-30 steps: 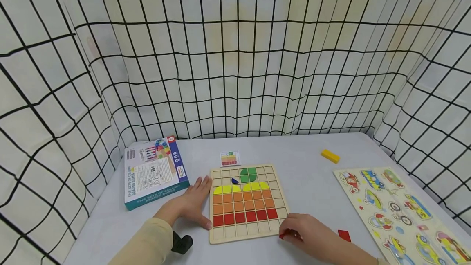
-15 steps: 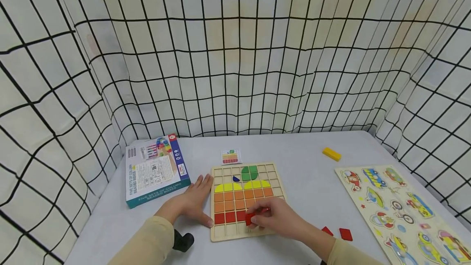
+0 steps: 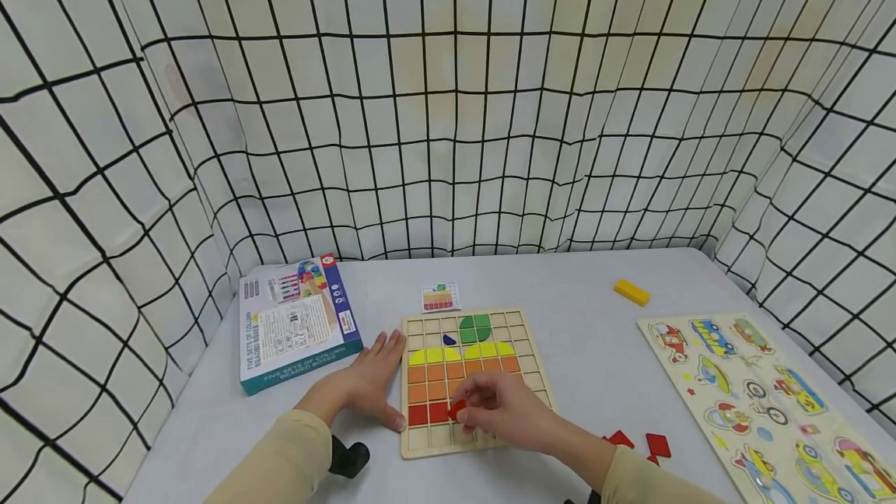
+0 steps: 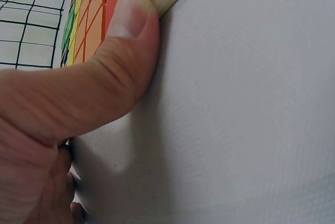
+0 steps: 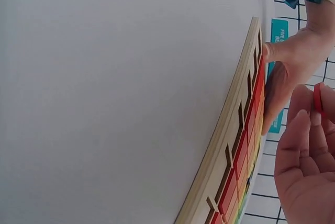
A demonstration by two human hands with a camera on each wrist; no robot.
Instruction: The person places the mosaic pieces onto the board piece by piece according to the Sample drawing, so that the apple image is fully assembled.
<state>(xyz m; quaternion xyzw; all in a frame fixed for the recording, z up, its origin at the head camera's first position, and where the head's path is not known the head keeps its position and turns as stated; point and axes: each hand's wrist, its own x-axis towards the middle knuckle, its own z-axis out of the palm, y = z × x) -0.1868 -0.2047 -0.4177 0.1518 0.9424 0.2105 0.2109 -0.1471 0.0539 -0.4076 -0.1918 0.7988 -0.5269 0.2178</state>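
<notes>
A wooden grid board point(image 3: 435, 449) lies on the table, filled with rows of red tiles point(image 3: 418, 414), orange tiles point(image 3: 416, 393) and yellow, green and blue pieces. Over its lower part my right hand point(image 3: 507, 413) pinches a small red tile point(image 3: 456, 409) between thumb and fingers; the right wrist view shows this red tile point(image 5: 318, 98) edge-on. The hand hides part of the red row. My left hand point(image 3: 369, 386) rests flat along the board's left side, fingers spread. In the left wrist view its thumb point(image 4: 131, 22) touches the board's edge.
Loose red tiles point(image 3: 658, 445) lie right of the board, partly behind the right forearm. A small picture card point(image 3: 439, 298) sits behind it. A boxed set point(image 3: 297, 333) lies left, a puzzle board point(image 3: 742, 403) right, a yellow block point(image 3: 631, 292) at the back.
My right hand has moved left from the board's lower right corner to over the red row, holding red. More loose red tiles show on the table. The left hand keeps its place.
</notes>
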